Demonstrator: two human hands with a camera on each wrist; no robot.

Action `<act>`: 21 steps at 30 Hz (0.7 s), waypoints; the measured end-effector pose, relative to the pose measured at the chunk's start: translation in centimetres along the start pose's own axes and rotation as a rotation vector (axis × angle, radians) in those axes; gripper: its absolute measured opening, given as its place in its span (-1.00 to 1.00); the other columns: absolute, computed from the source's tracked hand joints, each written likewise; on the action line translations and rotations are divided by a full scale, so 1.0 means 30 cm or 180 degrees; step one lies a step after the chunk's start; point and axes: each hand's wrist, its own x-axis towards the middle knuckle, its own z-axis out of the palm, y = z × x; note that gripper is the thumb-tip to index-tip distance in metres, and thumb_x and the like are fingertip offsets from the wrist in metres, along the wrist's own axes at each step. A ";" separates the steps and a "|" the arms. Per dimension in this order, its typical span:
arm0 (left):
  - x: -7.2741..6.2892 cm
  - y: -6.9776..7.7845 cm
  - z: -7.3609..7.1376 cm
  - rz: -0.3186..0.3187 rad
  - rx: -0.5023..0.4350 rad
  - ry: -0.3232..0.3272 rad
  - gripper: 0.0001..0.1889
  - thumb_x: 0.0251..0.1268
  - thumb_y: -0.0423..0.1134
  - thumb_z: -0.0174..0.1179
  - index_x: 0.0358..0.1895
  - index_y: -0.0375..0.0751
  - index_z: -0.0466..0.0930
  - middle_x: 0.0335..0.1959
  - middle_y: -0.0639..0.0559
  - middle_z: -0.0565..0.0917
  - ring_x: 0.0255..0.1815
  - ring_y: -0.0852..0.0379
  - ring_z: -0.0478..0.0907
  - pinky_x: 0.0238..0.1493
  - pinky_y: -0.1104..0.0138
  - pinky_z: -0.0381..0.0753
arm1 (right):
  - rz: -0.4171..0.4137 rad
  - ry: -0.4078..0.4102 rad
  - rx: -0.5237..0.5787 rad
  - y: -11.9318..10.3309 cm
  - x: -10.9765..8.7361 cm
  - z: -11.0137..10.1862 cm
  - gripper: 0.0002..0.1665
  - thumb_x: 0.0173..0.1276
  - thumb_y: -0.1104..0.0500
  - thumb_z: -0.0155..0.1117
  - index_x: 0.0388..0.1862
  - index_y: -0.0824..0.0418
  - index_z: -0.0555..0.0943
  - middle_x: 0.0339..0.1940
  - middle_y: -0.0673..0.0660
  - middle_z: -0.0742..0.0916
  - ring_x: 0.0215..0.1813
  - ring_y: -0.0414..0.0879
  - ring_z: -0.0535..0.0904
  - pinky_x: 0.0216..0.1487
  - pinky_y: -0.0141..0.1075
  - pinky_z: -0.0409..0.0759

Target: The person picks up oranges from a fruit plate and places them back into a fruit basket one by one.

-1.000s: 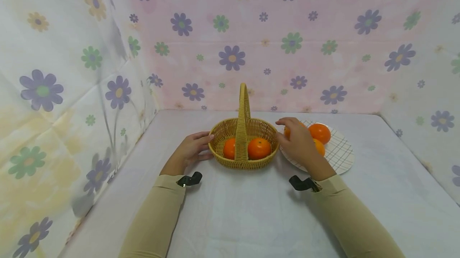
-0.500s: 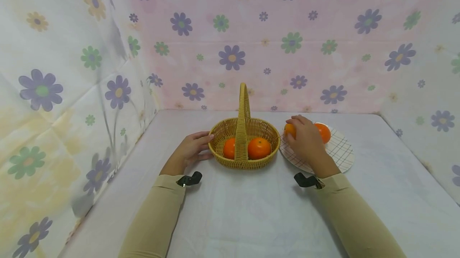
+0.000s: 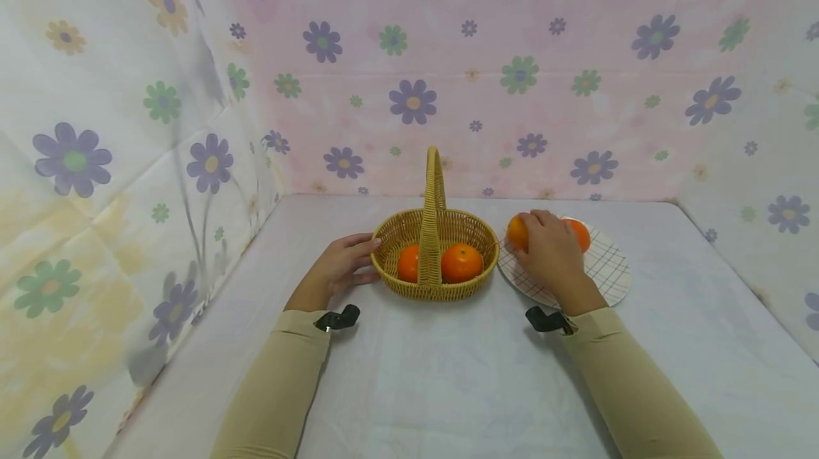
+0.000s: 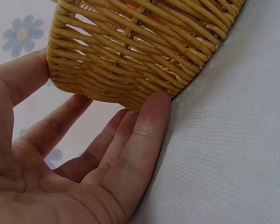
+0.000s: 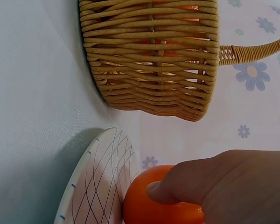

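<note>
Right hand: here it is, over at the right, the right hand (image 3: 553, 249) clamped on a smooth, round orange fruit (image 3: 517, 233); the thumb presses its skin while the fingers bend over it, likely because something so round could roll from a looser touch.
Held fruit: it sits at the left part of the plate, but whether its underside rests there or is just off, I cannot tell.
Plate: a round white plate with a dark criss-cross pattern (image 3: 611, 267), just right of the basket with a gap between; a second round orange fruit (image 3: 579, 235) lies on it, partly hidden by the hand.
Basket: centre stage, an oval yellow-brown woven wicker basket (image 3: 399, 228), upright, its tall arched handle (image 3: 431, 246) running near to far; standing this close to the plate, it seems placed for a short reach.
Basket fruit: two inside, a left orange fruit (image 3: 408, 265) half behind the handle and a right orange fruit (image 3: 462, 263) in fuller view.
Left hand: and the left hand (image 3: 337, 267) is at the basket's left end, fingers apart and fairly straight against rim and wall, presumably to steady it on the white cloth-covered surface (image 3: 409, 374).
</note>
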 end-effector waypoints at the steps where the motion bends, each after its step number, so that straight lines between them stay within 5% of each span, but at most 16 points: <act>1: 0.001 -0.001 0.000 -0.0003 -0.0005 0.0002 -0.42 0.42 0.01 0.35 0.43 -0.02 0.48 0.34 -0.08 0.62 0.28 -0.07 0.64 0.08 -0.01 0.77 | 0.0005 0.0013 0.0007 0.001 -0.001 0.000 -0.23 0.34 0.04 0.48 0.45 0.25 0.45 0.42 0.33 0.51 0.44 0.30 0.38 0.46 0.28 0.32; 21: -0.001 -0.001 -0.002 0.0011 -0.0064 -0.0021 -0.40 0.41 0.01 0.36 0.44 -0.06 0.47 0.37 -0.11 0.59 0.30 -0.09 0.62 0.12 -0.02 0.75 | 0.0195 0.0077 -0.0069 0.011 0.007 0.021 -0.20 0.18 0.06 0.61 0.30 0.23 0.41 0.24 0.32 0.58 0.16 0.33 0.51 0.34 0.32 0.39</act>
